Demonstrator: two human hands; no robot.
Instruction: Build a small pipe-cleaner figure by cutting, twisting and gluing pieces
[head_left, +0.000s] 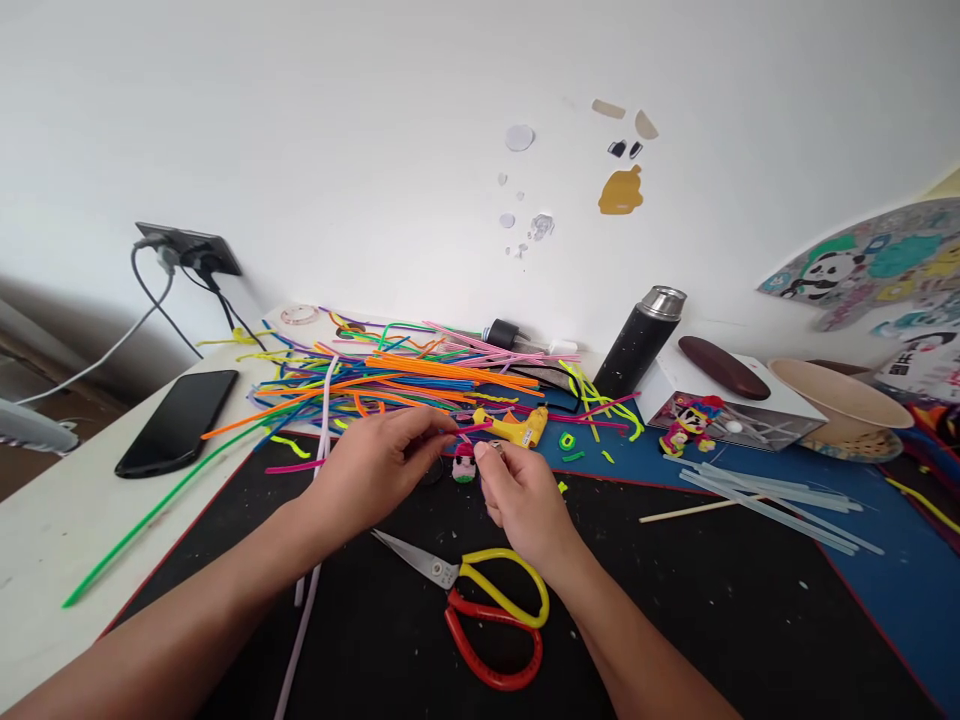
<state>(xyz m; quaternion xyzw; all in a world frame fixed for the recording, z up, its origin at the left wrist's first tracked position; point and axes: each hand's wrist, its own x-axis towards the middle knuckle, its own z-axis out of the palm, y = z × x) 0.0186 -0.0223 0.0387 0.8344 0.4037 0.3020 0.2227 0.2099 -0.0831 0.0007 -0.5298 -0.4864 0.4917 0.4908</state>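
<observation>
My left hand (382, 462) and my right hand (521, 497) meet over the black mat (750, 620), fingers pinched together. Between them is a small pink, white and green piece (464, 464) with a pink pipe cleaner (471, 430) running from my left fingertips. My right fingertips touch the small piece. A yellow glue gun (520, 428) lies just behind the hands. Scissors (480, 600) with yellow and red handles lie open on the mat in front of my right wrist.
A heap of coloured pipe cleaners (397, 375) covers the table's back. A black phone (180, 420) lies at left, near a wall socket (187, 248). A black flask (641, 340), a box (739, 415), clear glue sticks (772, 505) and a bowl (840, 400) stand at right.
</observation>
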